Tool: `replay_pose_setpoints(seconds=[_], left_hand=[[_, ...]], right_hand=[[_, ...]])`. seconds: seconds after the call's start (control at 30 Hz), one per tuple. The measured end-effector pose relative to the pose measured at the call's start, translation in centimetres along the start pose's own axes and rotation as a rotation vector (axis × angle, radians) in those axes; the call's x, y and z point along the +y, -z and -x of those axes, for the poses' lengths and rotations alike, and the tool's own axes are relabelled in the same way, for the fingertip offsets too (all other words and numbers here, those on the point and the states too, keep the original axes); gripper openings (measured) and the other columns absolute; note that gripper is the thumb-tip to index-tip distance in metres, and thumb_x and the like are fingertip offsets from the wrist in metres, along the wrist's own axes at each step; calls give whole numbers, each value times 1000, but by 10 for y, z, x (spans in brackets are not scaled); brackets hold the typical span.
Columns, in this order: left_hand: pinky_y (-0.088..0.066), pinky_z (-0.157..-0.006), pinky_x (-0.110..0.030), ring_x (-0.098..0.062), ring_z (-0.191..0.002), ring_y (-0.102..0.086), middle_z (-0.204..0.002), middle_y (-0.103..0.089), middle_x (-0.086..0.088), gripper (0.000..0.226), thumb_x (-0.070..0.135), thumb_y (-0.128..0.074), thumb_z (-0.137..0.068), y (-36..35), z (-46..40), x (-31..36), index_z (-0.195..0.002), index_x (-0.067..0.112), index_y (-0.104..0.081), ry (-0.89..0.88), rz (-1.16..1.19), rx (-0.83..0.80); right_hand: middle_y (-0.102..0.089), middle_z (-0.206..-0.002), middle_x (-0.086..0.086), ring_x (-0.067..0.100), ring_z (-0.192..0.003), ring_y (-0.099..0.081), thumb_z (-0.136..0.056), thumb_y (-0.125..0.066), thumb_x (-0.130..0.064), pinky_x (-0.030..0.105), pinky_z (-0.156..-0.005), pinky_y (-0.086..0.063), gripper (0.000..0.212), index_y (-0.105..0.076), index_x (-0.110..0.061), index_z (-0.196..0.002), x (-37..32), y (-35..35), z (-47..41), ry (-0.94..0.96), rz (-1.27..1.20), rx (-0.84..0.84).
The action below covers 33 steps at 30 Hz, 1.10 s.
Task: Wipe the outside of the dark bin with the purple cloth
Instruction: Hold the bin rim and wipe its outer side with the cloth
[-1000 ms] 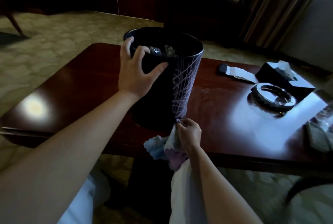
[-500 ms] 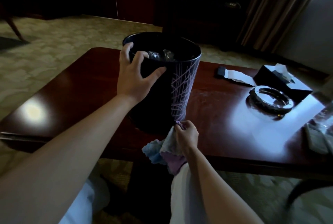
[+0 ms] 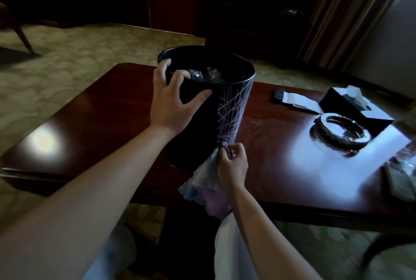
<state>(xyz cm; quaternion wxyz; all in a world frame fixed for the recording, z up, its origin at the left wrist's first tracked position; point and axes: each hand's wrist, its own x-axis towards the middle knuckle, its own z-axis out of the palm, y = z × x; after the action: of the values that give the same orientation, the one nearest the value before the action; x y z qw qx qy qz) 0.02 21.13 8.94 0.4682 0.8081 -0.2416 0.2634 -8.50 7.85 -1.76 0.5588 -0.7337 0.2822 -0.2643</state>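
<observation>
The dark bin (image 3: 234,108) stands upright on the red-brown table (image 3: 94,126), with pale line patterns on its right side and crumpled clear plastic inside. My left hand (image 3: 173,104) grips its near-left rim, fingers hooked over the edge and thumb spread across the wall. My right hand (image 3: 233,165) pinches the purple cloth (image 3: 207,187) and holds its tip against the bin's lower right wall, near the base. The rest of the cloth hangs down over the table's front edge.
To the right on the table sit a round glass ashtray (image 3: 342,131), a black tissue box (image 3: 351,101), a flat white-and-black item (image 3: 292,98) and glassy things at the right edge (image 3: 403,174). Carpet surrounds the table; a curtain (image 3: 351,9) hangs at back right.
The view has tilted so the bin sits lower in frame. My right hand with the cloth stays at the bin's base, shifting only slightly. My left hand keeps its grip on the rim.
</observation>
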Motion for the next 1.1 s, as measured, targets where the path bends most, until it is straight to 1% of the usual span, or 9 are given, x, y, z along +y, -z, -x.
replay_pose_setpoints(seconds=[0.07,0.13,0.2,0.27,0.5,0.7,0.87,0.93,1.1], left_hand=[[-35,-106,-48,-30,-137,-24,-145,-26,-12,57,65,-55,-75,0,0,0,-102,16,-51,-8,-3,7],[-34,-106,-50,-29,-137,-23,-145,-25,-12,58,66,-54,-74,0,-1,0,-103,16,-51,-11,-4,1],[-34,-106,-50,-29,-138,-22,-146,-24,-11,59,67,-53,-74,1,-1,-1,-103,16,-51,-9,-5,-4],[-37,-105,-50,-28,-137,-24,-145,-25,-10,59,68,-53,-73,3,-1,-2,-103,17,-51,-15,-8,6],[-39,-103,-47,-28,-135,-29,-143,-30,-10,58,66,-55,-74,0,0,-1,-103,16,-54,-23,-9,31],[-39,-103,-48,-28,-135,-28,-141,-31,-8,57,69,-54,-73,2,-1,-4,-102,19,-54,-26,6,20],[-40,-102,-45,-24,-132,-33,-138,-35,-7,52,64,-53,-77,3,-2,-5,-100,18,-58,-18,44,36],[-40,-102,-42,-24,-131,-33,-137,-35,-7,50,62,-51,-80,4,-2,-5,-100,17,-59,-14,56,37],[-36,-102,-32,-19,-130,-34,-136,-35,-6,48,63,-48,-80,5,-2,-5,-98,19,-59,-4,69,24]], right_hand=[[-53,-60,-10,-2,-54,-50,-90,-62,-21,10,-52,-36,24,-47,-20,-71,-3,0,3,33,-11,13],[-50,-61,-10,1,-57,-48,-91,-60,-21,9,-52,-35,28,-44,-20,-69,4,-1,6,-31,18,3],[-51,-65,-9,9,-66,-49,-92,-59,-20,5,-52,-34,23,-47,-18,-73,14,-1,6,-130,61,-35],[-52,-67,-9,9,-66,-50,-92,-59,-19,3,-53,-35,20,-48,-18,-74,14,-2,6,-149,51,-42],[-53,-63,-12,-14,-55,-52,-91,-61,-11,4,-56,-37,31,-45,-24,-69,-31,-1,10,116,-128,4],[-52,-65,-9,13,-69,-52,-92,-57,-16,15,-53,-33,28,-43,-20,-69,-18,-12,25,-59,-48,77],[-55,-68,-13,-11,-62,-55,-92,-57,-8,1,-56,-36,24,-47,-21,-74,-70,-8,20,142,-185,98],[-57,-70,-13,-15,-63,-54,-92,-57,-8,0,-58,-36,21,-49,-19,-76,-77,-8,21,178,-212,110],[-57,-76,-5,10,-74,-56,-93,-57,-11,2,-57,-36,14,-48,-15,-83,-59,-11,29,55,-156,124]])
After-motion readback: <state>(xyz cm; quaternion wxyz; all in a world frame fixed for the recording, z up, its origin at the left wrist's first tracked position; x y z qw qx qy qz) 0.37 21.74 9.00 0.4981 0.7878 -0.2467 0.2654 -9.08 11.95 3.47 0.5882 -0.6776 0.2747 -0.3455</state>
